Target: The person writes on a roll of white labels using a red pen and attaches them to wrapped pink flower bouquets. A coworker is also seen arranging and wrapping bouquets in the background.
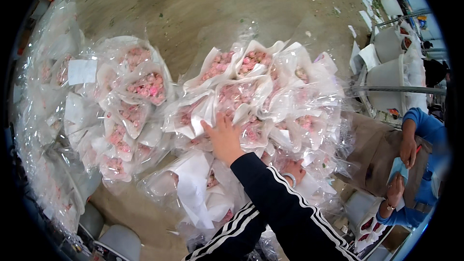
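Note:
A large heap of pink rose bouquets (pixel 241 96) in clear plastic and white paper sleeves fills the middle. My right hand (pixel 222 137), in a black sleeve with white stripes, reaches up from the lower right and lies flat on the wraps with its fingers spread. My left arm crosses under it. Wearing a bracelet at the wrist, my left hand (pixel 292 169) is half buried among the wraps at the heap's lower right, and its grip is hidden. A second cluster of bouquets (pixel 135 92) stands to the left.
More wrapped bunches (pixel 48 67) line the left edge. Concrete floor (pixel 193 9) lies beyond. At the right, a person in blue sleeves (pixel 425 125) holds a light blue sheet (pixel 398 166) over a brown surface (pixel 377 150). White buckets (pixel 386 72) stand behind, grey ones (pixel 121 241) at the lower left.

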Motion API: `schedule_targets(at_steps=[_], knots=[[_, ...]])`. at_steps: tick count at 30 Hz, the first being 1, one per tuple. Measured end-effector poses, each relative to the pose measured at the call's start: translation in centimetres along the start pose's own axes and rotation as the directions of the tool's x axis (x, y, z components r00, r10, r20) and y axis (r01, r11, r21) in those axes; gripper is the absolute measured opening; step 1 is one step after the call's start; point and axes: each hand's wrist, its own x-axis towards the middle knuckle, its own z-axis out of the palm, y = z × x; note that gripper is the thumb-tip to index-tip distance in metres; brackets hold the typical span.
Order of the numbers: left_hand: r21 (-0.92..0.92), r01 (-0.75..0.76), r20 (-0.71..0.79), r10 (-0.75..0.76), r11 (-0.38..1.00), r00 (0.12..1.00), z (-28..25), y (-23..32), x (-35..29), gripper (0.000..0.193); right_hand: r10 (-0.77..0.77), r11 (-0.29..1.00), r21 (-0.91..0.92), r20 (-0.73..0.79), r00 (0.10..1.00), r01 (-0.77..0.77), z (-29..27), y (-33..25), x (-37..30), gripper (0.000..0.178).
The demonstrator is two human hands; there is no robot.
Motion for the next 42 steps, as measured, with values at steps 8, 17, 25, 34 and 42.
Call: schedule_targets(at_steps=[8, 17, 25, 34, 42], knots=[[-0.115, -0.082, -0.205, 0.057, 0.99, 0.977, 3.3, -2.5, 0.6, 0.049, -0.093, 0.993, -0.013, -0.678, 0.729, 0.115, -12.1, 0.5, 6.5, 0.04], [-0.182, -0.325, -0.11, 0.31, 0.928, 0.944, 0.8, -3.1, -1.7, 0.053, 0.06, 0.892, 0.45, -0.209, 0.976, 0.041, -8.2, 1.6, -13.5, 0.035], [-0.299, -0.242, 0.21, 0.311, 0.923, 0.927, -0.7, -8.0, -10.2, 0.047, 0.531, 0.777, 0.474, -0.142, 0.836, -0.413, -6.8, -2.3, -36.0, 0.031], [-0.057, -0.133, 0.167, 0.141, 0.99, 0.976, -3.6, -2.2, -12.1, 0.046, 0.53, 0.848, 0.006, 0.013, 0.848, -0.53, -0.3, -6.1, -32.9, 0.019], [-0.011, -0.107, 0.215, 0.107, 0.994, 0.971, -2.3, -0.6, -12.5, 0.049, 0.578, 0.715, 0.591, -0.2, 0.791, -0.373, 3.0, -2.1, -35.3, 0.017]])
